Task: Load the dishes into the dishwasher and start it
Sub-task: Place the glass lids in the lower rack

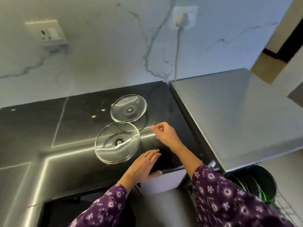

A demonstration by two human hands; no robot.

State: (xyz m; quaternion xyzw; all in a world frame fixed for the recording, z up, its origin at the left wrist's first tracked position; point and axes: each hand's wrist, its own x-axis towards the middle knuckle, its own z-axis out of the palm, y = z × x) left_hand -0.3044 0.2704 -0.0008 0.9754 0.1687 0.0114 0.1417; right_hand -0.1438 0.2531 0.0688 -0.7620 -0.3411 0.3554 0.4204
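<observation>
1. The dishwasher point(229, 115) stands at the right, flush against the desk point(82, 112). Its steel top is bare, and a rack point(255, 182) with dark dishes shows below its front edge.
2. The near lid point(117, 142) lies flat on the black desk, just beyond our left hand. It is clear glass with a small metal fitting at its middle. We judge it stiff, fairly heavy for its size, brittle and slick.
3. The far lid point(128, 108) is the same kind and lies just behind the near one. We cannot tell whether their rims touch.
4. Lying flat, neither lid gives us an edge to hook. We would slide one to the desk's front edge, or tip its rim up, then pinch the rim with the thumb on top. We would take them one at a time so glass does not knock glass.
5. Our left hand point(142, 164) rests flat on the desk edge, fingers straight, holding nothing.
6. Our right hand point(165, 133) hovers beside the lids, fingers curled with thumb to forefinger, and nothing visible in it.
7. A few crumbs point(103, 110) lie left of the far lid.
</observation>
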